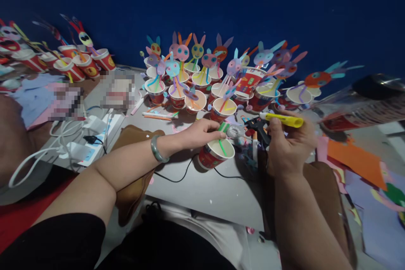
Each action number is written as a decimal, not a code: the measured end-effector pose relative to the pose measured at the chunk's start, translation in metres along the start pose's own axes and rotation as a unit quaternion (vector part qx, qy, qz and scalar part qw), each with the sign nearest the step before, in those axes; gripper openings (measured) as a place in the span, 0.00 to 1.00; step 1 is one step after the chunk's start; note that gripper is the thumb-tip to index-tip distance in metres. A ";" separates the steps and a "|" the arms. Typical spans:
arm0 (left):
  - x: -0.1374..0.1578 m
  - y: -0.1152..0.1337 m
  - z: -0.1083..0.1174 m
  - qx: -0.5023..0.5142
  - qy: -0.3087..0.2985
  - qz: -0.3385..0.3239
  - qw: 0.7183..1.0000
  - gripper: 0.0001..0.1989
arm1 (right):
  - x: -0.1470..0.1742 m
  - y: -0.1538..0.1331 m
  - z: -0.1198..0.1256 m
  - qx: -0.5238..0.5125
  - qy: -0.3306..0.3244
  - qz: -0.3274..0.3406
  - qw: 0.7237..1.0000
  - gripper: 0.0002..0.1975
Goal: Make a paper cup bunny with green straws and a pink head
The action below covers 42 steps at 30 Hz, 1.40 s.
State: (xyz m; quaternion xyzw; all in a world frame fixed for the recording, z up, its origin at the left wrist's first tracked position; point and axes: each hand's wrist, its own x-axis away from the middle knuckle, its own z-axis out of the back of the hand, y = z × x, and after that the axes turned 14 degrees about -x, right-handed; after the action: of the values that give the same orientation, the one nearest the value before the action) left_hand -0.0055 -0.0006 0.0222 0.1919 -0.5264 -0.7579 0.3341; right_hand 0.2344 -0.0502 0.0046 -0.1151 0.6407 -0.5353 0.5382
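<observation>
The left hand pinched a green strip between its fingers, above a paper cup. The right hand gripped a yellow marker.

Left hand: pinched a green strip that ran down into a cup; a bangle circled the wrist
Front cup: red outside, pale inside, stood on the worktop below the left hand
Right hand: gripped a yellow pen-like tool, its pale tip toward the left
Glue gun: black, lay just beside the right hand; contact could not be told
Rabbit-eared figures: rose from clustered cups before a blue wall
Right side: orange paper lay near lilac sheets
Left side: a white power strip carried plugs and cables
</observation>
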 end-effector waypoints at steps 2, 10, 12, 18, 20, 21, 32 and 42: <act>0.000 0.001 0.002 0.023 0.003 0.012 1.000 0.18 | -0.005 0.000 -0.004 -0.036 0.011 -0.030 0.999 0.14; 0.000 0.007 0.002 0.052 -0.009 0.034 0.998 0.16 | 0.016 -0.022 -0.012 -0.068 -0.055 0.030 0.996 0.11; 0.000 0.005 0.001 0.024 -0.011 0.031 0.999 0.16 | 0.025 -0.026 -0.013 -0.012 -0.102 0.118 0.988 0.11; 0.000 -0.002 -0.003 -0.087 0.003 -0.012 0.996 0.14 | 0.027 -0.028 -0.017 0.125 -0.228 0.283 0.923 0.12; 0.002 -0.002 -0.004 -0.102 -0.008 -0.015 0.995 0.16 | 0.026 -0.026 -0.017 0.164 -0.210 0.282 0.922 0.11; 0.003 -0.002 -0.004 -0.104 -0.016 -0.017 0.994 0.17 | 0.026 -0.025 -0.016 0.175 -0.190 0.269 0.928 0.10; 0.002 -0.002 -0.003 -0.117 -0.017 -0.016 0.993 0.15 | 0.023 -0.030 -0.018 0.166 -0.210 0.316 0.910 0.11; 0.002 0.005 -0.001 -0.036 -0.023 0.006 0.999 0.16 | -0.003 0.005 0.003 0.330 -0.180 0.145 0.915 0.22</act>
State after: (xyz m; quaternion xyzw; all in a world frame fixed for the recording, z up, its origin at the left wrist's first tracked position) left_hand -0.0052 -0.0040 0.0270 0.1587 -0.5076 -0.7785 0.3332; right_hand 0.2399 -0.0478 0.0024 0.0691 0.3298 -0.6024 0.7236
